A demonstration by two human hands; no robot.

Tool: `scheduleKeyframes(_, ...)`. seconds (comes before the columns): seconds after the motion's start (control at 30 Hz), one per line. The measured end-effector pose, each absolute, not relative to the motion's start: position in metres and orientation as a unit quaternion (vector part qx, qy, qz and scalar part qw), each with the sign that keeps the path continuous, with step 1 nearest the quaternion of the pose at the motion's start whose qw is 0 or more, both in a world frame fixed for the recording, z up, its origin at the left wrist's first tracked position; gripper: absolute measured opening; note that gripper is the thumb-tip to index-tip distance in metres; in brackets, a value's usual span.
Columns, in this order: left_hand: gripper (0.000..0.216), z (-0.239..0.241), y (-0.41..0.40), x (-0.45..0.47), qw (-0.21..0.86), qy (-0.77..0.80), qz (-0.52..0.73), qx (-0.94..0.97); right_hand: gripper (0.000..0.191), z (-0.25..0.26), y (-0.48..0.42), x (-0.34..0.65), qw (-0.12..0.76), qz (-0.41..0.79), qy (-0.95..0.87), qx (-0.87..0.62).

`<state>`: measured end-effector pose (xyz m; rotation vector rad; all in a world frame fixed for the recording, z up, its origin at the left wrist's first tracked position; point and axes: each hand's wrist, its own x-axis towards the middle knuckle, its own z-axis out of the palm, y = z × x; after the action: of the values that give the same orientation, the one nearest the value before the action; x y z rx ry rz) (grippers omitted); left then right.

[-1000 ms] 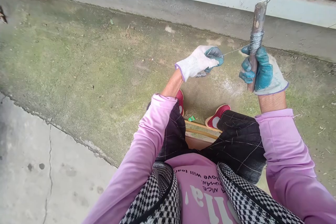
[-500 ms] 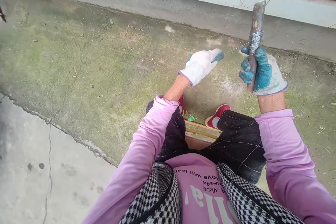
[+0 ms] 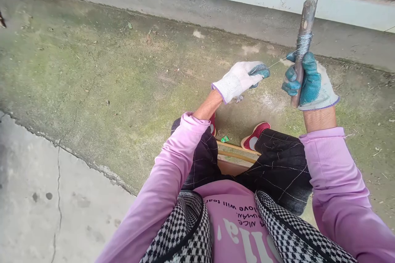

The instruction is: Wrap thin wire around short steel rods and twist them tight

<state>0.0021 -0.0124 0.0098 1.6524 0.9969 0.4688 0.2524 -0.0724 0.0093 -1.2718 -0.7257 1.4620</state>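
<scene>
Green-stained ground (image 3: 123, 78) — a small green scrap (image 3: 225, 139) lying on it; red shoes (image 3: 256, 134) standing near

Grey object (image 3: 238, 99) by left hand (image 3: 243, 75), indistinct

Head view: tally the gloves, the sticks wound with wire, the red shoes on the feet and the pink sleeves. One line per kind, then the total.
Gloves: 2
Wire-wound stick: 1
Red shoes on the feet: 2
Pink sleeves: 2
Total: 7
</scene>
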Motion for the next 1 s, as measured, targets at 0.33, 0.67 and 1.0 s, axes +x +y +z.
scheduleKeyframes(0.33,0.027,0.013,-0.014,0.004,0.516,0.414,0.194,0.724,0.069,0.015,-0.074,0.247,0.520,0.603,-0.294,-0.528)
scheduleKeyframes(0.67,0.015,0.030,-0.019,0.004,0.383,0.490,0.115,0.775,0.064,0.017,-0.076,0.254,0.484,0.640,-0.314,-0.508)
scheduleKeyframes(1.0,0.021,0.016,-0.019,0.024,0.505,0.514,0.207,0.661,0.066,0.035,-0.088,0.229,0.489,0.631,-0.315,-0.513)
